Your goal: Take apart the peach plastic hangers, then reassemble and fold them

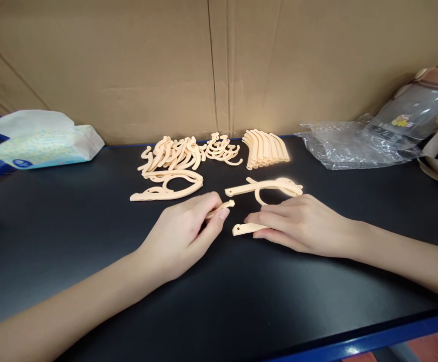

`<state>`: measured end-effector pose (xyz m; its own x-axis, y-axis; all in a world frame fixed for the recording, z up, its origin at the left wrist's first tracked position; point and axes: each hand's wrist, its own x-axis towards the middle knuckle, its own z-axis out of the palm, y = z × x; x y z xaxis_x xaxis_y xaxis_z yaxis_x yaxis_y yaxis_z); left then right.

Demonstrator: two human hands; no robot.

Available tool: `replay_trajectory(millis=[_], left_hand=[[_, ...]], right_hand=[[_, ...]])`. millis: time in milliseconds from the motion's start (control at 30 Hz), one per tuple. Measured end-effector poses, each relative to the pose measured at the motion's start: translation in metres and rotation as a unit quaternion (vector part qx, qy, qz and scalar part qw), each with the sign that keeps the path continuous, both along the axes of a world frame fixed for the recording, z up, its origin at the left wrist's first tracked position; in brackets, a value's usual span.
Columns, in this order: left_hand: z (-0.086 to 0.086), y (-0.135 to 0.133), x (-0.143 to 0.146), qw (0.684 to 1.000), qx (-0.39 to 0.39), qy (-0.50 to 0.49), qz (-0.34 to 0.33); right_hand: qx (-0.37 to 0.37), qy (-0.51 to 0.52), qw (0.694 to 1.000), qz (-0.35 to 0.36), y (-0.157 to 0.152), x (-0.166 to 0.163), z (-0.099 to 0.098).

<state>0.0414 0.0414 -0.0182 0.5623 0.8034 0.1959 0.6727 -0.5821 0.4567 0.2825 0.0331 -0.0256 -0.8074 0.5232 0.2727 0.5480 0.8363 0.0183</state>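
Note:
Pinched between the thumb and fingers of my left hand (pixel 188 231) is a small beige plastic hanger piece (pixel 226 204), its knobbed end sticking out to the right. My right hand (pixel 305 223), palm down, has its fingers closed on a beige hanger arm (pixel 244 229); the end with a hole points left and the rest is hidden under the hand. The two held pieces are apart. Just behind my right hand lie another hanger arm (pixel 241 189) and a curved hook (pixel 257 197), partly overlapping. Folded hanger parts (pixel 183 195) rest beyond my left hand.
Along the back of the black table (pixel 211 311) lie a heap of curved arms (pixel 173 153), small hooks (pixel 222 148) and a neat row of arms (pixel 266 148). A tissue pack (pixel 49 146) stands left; a clear plastic bag (pixel 335 146) and bottle (pixel 407 110) are right. Cardboard (pixel 147 65) rises behind.

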Motion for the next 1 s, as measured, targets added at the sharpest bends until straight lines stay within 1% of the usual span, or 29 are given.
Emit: replay_trajectory(millis=[100,200,467,667,800,1000], left_hand=[[-0.0013,-0.0011,-0.0006,0.999,0.010,0.020,-0.045],[-0.0029,-0.0010,-0.0015,0.997,0.024,0.031,-0.067],[-0.0044,0.0002,-0.0016,0.994,0.039,0.041,-0.096],[-0.0033,0.0003,-0.0026,0.989,0.059,0.062,-0.122],[-0.0012,-0.0007,-0.0024,0.988,0.057,0.065,-0.131],[-0.0003,0.0008,-0.0027,0.984,0.068,0.082,-0.142]], right_hand=[[0.029,0.009,1.000,0.004,0.0012,0.0010,-0.0010],[0.040,0.008,0.999,-0.001,0.0013,0.0011,-0.0018],[0.031,0.007,0.999,-0.016,0.0015,0.0015,-0.0033],[0.055,0.010,0.998,-0.009,0.0007,-0.0003,-0.0022],[0.075,0.015,0.997,0.000,0.0005,-0.0013,-0.0019],[0.069,0.023,0.997,-0.005,0.0004,-0.0008,-0.0026]])
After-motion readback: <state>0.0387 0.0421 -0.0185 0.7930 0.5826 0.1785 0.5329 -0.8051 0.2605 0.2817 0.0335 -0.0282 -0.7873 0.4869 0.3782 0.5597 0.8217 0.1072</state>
